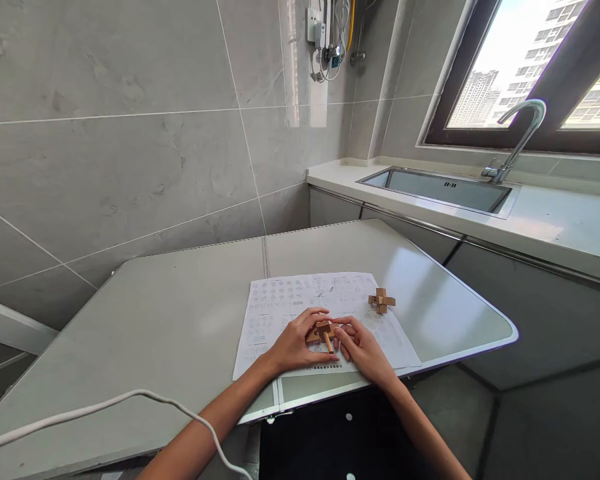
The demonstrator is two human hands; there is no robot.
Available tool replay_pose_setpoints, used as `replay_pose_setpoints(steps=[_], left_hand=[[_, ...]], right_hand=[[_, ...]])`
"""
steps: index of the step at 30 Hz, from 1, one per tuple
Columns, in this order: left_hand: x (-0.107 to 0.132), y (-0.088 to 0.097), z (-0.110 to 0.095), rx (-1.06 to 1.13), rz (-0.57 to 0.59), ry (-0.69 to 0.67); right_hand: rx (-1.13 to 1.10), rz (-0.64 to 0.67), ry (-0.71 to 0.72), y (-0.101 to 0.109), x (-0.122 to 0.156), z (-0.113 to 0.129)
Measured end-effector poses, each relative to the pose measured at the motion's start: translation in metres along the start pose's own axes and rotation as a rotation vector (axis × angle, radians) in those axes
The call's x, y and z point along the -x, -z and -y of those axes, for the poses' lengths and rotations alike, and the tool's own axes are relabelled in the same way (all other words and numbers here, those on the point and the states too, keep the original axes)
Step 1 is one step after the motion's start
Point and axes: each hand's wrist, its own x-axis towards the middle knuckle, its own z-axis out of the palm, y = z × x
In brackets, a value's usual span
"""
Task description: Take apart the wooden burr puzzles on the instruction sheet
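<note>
Both hands are over a printed sheet (pixel 275 320) covered in rows of small diagrams. My left hand (pixel 296 341) curves round a partly joined wooden interlocking puzzle (pixel 323 328), thumb on the near side and fingers on the far side. From the right, my right hand (pixel 359 343) grips the same puzzle with its fingers bent against it. A light stick-like piece of it points toward me between the hands. Fingers hide part of the puzzle. A second wooden puzzle (pixel 381 301), assembled into a cross shape, sits at the sheet's right edge.
The folding table (pixel 190 320) has a seam and a metal-edged front. A white cable (pixel 145 393) crosses its near left side, over my left forearm. Behind on the right are a counter with a sink (pixel 440 190) and a tap (pixel 523 137). A tiled wall stands behind.
</note>
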Motion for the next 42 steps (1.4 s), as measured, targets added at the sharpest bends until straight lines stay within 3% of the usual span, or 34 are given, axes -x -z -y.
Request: replay_pose_setpoints(steps=[9, 22, 32, 35, 39, 42], left_hand=[[-0.001, 0.001, -0.006, 0.196, -0.033, 0.112], [-0.004, 0.001, 0.0, 0.225, -0.112, 0.192], [-0.007, 0.006, -0.001, 0.267, -0.088, 0.16], [-0.009, 0.011, 0.002, 0.313, -0.21, 0.196], [-0.011, 0.016, 0.017, 0.445, -0.488, 0.391], [-0.01, 0.021, 0.036, 0.263, -0.575, 0.486]], right_hand=[[-0.005, -0.106, -0.003, -0.003, 0.001, 0.003], [-0.064, -0.1, -0.018, -0.003, 0.002, -0.005], [-0.104, -0.234, -0.014, -0.001, 0.001, -0.003], [-0.092, -0.25, -0.018, 0.0, 0.001, -0.004], [-0.066, -0.213, -0.017, 0.0, 0.002, -0.005], [-0.048, -0.191, -0.016, -0.001, 0.003, -0.004]])
